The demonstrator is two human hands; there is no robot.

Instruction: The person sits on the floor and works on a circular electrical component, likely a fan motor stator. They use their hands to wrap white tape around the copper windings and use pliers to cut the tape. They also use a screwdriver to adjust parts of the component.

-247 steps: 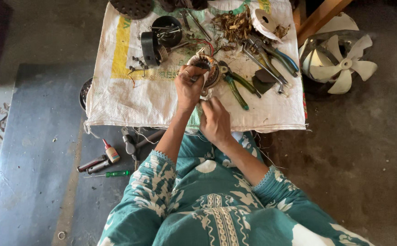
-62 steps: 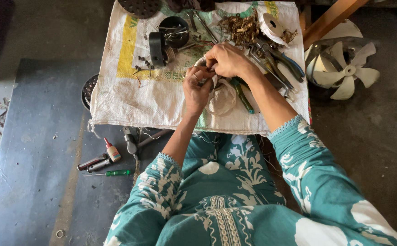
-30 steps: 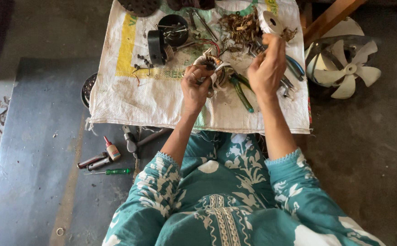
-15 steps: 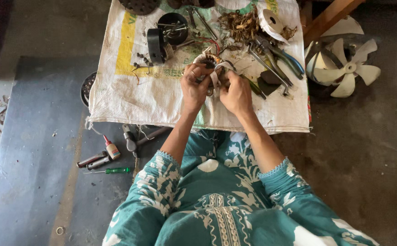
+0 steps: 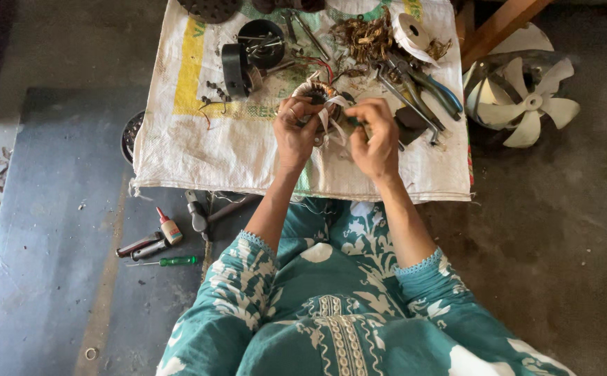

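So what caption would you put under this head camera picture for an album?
Seen from above, a left hand and a right hand work a wound motor coil over a tool-strewn white sack.

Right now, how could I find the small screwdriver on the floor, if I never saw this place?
Start at the white woven sack spread over the work surface, then look down to the grey floor mat below its left corner. A few tools lie there; the green-handled screwdriver is the lowest one, thin, and the only green thing among them.

Over the middle of the white sack cloth [image 5: 199, 146], the left hand [image 5: 295, 132] and right hand [image 5: 376, 139] grip a wound motor coil [image 5: 321, 94]; pliers [image 5: 425, 87] lie near its right edge.
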